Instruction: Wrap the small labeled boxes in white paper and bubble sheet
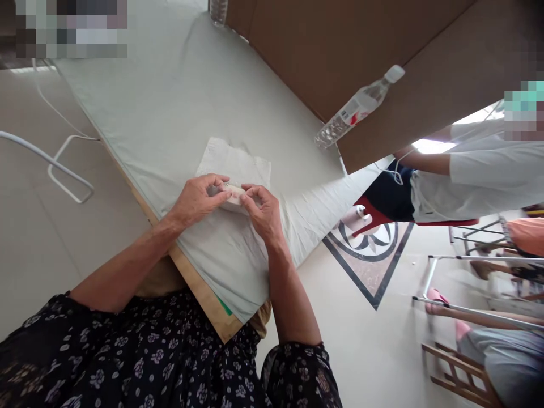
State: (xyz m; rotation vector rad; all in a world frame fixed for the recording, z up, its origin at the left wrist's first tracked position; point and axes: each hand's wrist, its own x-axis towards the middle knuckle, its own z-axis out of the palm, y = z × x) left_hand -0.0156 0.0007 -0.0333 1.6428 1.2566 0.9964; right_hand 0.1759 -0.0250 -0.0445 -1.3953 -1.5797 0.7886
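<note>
My left hand (199, 198) and my right hand (262, 211) meet over a folded white cloth (236, 164) lying on the cloth-covered table (170, 102). Both hands pinch a small pale rolled or folded piece (233, 194) between fingertips and thumbs, the left from the left end, the right from the right end. What the piece is made of I cannot make out. The fingers of both hands are curled and pressed on it.
A clear plastic water bottle (357, 107) lies on the table beside a large brown cardboard sheet (361, 56). A second bottle (218, 11) stands at the far edge. Another person in a white shirt (480, 175) sits at right. White metal frames (63, 170) stand left; a wooden chair (459, 374) is at lower right.
</note>
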